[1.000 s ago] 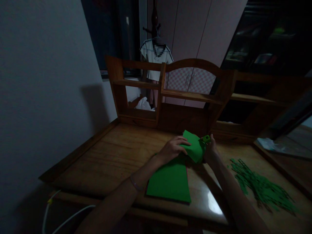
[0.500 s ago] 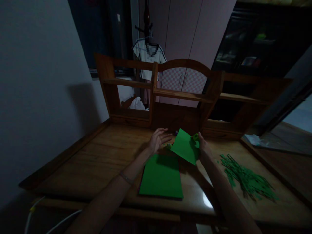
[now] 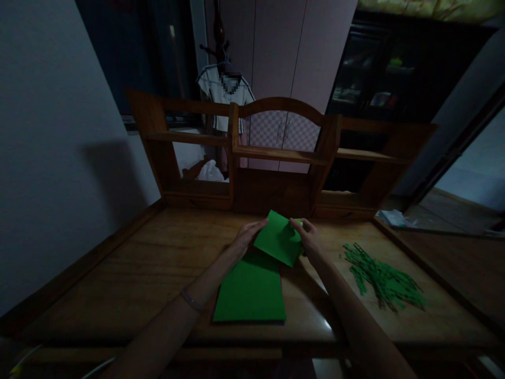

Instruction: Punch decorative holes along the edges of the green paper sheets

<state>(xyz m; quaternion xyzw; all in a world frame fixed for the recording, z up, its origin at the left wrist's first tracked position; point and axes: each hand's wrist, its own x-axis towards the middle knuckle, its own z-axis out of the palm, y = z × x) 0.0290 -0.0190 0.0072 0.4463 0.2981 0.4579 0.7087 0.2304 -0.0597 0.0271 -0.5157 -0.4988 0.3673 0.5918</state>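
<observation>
A small sheet of green paper (image 3: 278, 243) is held up at a tilt between my two hands. My left hand (image 3: 245, 235) has its fingers closed at the sheet's upper left edge. On the right side, my right hand (image 3: 310, 242) grips the sheet, thumb and finger at its upper right. A small yellow-green object (image 3: 299, 222) shows at the right fingers; its kind is not clear. Below lies a stack of larger paper with a green sheet (image 3: 250, 292) on top, partly under the raised sheet.
A loose pile of cut green paper strips (image 3: 382, 279) lies on the wooden desk (image 3: 150, 268) to the right. Along the back stands a wooden shelf unit (image 3: 276, 154). Behind it hangs a white shirt (image 3: 221, 97). A wall (image 3: 51, 131) borders the left.
My left hand, open and apart from the small sheet before, has closed on its left edge. The right hand's fingers have shifted on the sheet. The whole view has swung slightly right.
</observation>
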